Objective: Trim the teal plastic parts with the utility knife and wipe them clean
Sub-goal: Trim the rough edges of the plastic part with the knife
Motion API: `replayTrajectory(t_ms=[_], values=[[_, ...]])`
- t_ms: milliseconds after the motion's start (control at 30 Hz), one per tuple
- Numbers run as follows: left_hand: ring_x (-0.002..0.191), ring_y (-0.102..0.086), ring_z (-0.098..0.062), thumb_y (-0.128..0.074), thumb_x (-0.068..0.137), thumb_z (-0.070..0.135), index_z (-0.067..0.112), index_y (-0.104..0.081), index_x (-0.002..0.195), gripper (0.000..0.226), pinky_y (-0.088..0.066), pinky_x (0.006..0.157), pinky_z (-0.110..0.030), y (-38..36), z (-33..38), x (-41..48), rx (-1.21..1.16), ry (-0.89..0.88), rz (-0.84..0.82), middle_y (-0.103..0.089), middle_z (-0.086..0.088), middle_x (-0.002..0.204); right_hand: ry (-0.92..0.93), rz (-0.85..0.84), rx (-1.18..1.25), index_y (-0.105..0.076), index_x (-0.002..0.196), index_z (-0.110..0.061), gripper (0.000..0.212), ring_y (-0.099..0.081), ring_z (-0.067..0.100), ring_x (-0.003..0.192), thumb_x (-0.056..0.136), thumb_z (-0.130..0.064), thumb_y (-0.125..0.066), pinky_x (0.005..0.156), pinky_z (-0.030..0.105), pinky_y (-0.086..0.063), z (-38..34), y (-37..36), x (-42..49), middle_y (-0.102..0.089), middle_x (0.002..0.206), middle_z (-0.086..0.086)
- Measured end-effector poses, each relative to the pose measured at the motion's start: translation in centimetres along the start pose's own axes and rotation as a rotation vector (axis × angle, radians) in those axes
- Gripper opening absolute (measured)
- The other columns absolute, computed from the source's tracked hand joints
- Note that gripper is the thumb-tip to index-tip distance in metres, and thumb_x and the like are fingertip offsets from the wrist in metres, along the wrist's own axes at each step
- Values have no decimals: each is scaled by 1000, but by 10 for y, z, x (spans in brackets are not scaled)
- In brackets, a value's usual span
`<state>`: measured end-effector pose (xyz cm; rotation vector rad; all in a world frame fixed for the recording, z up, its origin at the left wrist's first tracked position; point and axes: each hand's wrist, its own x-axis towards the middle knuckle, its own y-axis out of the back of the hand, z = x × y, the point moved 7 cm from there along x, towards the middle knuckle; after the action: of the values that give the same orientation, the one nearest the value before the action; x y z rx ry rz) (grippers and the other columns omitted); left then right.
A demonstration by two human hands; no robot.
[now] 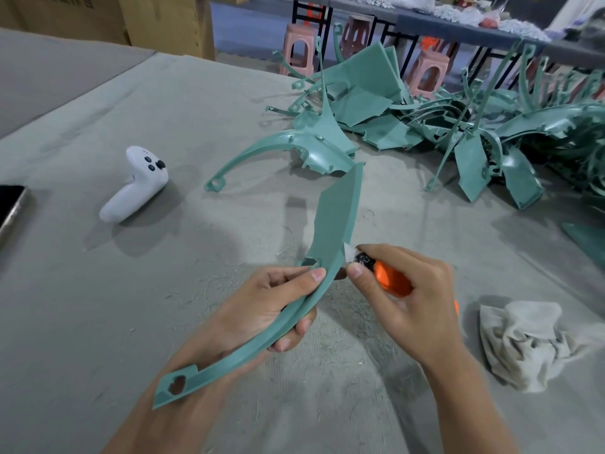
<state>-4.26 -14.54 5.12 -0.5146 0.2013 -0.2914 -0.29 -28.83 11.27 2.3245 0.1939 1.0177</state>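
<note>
The right hand [406, 290] is clamped around the orange utility knife [391, 281], thumb and forefinger pinched up near its nose so the short blade can be steered closely; the blade tip meets the right edge of the teal part [330, 231] just above the grip of the other hand. Holding the knife that far forward looks chosen for control over a shaving cut rather than force.

The left hand [278, 309] is closed around the middle of the same part, thumb laid on its upper face and fingers curled beneath, which steadies the strip right beside the spot being cut and lifts it clear of the grey cloth-covered table [196, 109].

The part is a long curved strip. Its long axis runs from the near left, where a flat tab with a ragged hole sits over the left forearm, up and away to the far right, where it broadens and ends in a pointed tip aimed at the pile of teal parts [458, 126] on the far right of the table.

A crumpled rag [530, 342] lies near right, close by the knife hand, likely for the wiping. A white controller [137, 185] rests well apart at far left.
</note>
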Motion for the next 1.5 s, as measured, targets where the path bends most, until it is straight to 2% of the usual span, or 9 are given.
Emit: replayTrajectory(t_ms=[233,333,500,700,933,1033,1167,1267,1500], values=[[30,-47,-5,-68,82,31,9,-70,116,41,-41,31,-14,-8,-8,0,-56,43,-61,-56,-4,50,0,140,5,-74,92,-11,24,-55,8,57,92,-32,-64,52,20,-40,10,20,0,-64,66,-4],[29,-47,-6,-67,82,30,8,-71,112,37,-39,30,-14,-5,-7,1,-91,21,-32,-56,-5,49,41,66,63,-75,92,-11,25,-55,7,58,91,-34,-65,52,20,-40,3,13,-1,-63,67,-6],[29,-47,-6,-68,85,29,12,-74,98,23,-37,29,-14,-4,-5,1,-125,16,-49,-58,-4,50,42,-18,36,-76,92,-9,30,-59,14,57,90,-38,-65,50,34,-45,1,3,-1,-65,66,-1],[30,-49,-6,-75,83,32,-6,-61,113,50,-39,30,-14,-3,-7,0,-136,40,-83,-58,-5,52,9,-21,38,-77,92,-13,29,-57,8,57,91,-39,-64,50,29,-43,1,3,1,-67,69,-6],[29,-47,-6,-67,85,27,-3,-65,107,38,-37,29,-14,-1,-7,0,-139,40,-64,-57,-5,50,-9,-10,13,-77,94,-14,28,-61,8,60,91,-40,-65,51,32,-45,0,0,1,-70,72,-7],[30,-48,-5,-67,85,27,-2,-62,121,47,-40,31,-14,-6,-10,0,-112,70,-87,-57,-4,50,-59,87,3,-75,95,-14,29,-61,5,61,92,-40,-63,54,29,-47,12,10,1,-69,73,-7],[30,-49,-5,-66,85,29,8,-68,119,41,-41,31,-14,-14,-11,-1,-112,77,-111,-57,-2,49,-126,267,17,-70,96,-24,23,-53,7,55,93,-44,-59,52,17,-35,27,41,-2,-64,66,-4],[30,-46,-5,-66,83,32,11,-70,118,41,-40,31,-14,-6,-8,1,-99,46,-46,-56,-2,49,-16,152,56,-70,96,-21,23,-56,3,59,93,-42,-60,54,12,-37,11,30,1,-64,72,-13],[28,-47,-7,-69,82,29,7,-73,100,29,-35,29,-13,-4,-5,0,-147,37,-29,-56,-5,50,50,-17,41,-76,91,-9,32,-59,13,59,89,-38,-65,52,32,-44,-2,4,0,-65,68,-1]])
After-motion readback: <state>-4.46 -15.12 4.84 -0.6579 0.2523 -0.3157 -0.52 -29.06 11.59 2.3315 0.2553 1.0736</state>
